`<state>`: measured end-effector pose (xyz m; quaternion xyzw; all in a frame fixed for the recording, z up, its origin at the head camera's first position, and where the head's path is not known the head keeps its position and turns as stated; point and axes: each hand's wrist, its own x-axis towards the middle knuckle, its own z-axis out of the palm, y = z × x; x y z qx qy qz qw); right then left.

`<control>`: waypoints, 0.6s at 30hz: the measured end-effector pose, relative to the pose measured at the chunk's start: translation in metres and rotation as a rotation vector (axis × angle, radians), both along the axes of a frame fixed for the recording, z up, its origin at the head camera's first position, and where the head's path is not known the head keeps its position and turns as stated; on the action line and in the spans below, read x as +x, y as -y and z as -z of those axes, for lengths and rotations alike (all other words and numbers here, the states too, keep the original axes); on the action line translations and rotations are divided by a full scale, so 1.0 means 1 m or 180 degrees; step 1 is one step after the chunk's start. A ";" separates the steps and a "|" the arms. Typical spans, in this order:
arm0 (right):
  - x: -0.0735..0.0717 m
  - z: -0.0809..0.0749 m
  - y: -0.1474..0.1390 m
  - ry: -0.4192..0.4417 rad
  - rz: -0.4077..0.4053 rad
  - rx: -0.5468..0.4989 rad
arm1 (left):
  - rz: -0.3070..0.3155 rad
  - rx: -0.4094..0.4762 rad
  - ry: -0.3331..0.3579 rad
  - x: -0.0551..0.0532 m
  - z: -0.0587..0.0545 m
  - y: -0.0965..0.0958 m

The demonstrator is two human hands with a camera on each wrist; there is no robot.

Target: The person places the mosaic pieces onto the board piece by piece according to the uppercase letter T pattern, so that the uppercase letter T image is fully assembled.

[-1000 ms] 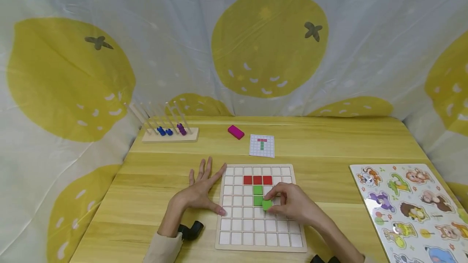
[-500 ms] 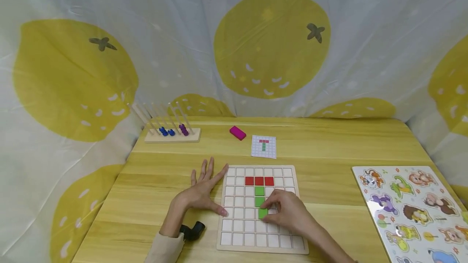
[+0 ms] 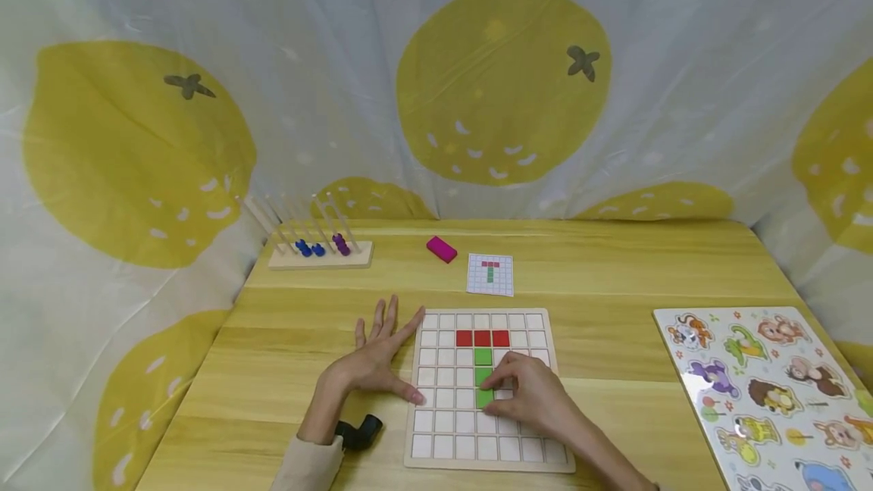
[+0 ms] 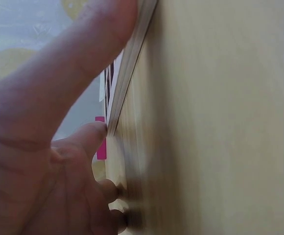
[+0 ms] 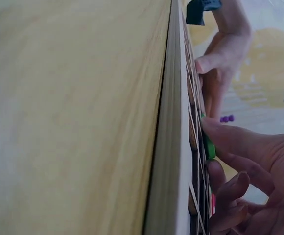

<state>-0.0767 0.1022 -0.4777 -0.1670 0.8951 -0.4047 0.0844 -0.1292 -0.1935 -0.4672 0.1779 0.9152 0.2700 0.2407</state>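
Note:
A wooden grid board [image 3: 491, 465] lies on the table, with three red tiles [image 3: 482, 338] in a row and a column of green tiles [image 3: 483, 357] running down from the middle one. My right hand [image 3: 535, 392] pinches the lowest green tile [image 3: 484, 399] between thumb and index finger, at the cell below the other greens. In the right wrist view this green tile [image 5: 210, 148] stands slightly proud of the grid. My left hand [image 3: 368, 362] rests with fingers spread, thumb and index finger touching the board's left edge.
Behind the board lie a pattern card [image 3: 489, 274] showing a red and green T and a magenta block [image 3: 442, 249]. A peg stand with blue and purple beads [image 3: 320, 256] is at the back left. An animal puzzle board [image 3: 771, 392] lies at the right.
My right hand has moved the green tile slightly left and down, from beside the second green tile into line below it. The left hand has stayed at the board's edge.

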 end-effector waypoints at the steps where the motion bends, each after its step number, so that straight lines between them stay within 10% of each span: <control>1: 0.000 0.001 0.000 0.0006 0.0002 -0.0014 | -0.0001 -0.0004 0.0001 0.000 0.000 0.000; 18: -0.001 0.005 0.000 0.0099 0.0045 -0.0046 | 0.0005 0.0006 -0.0047 0.000 0.002 0.000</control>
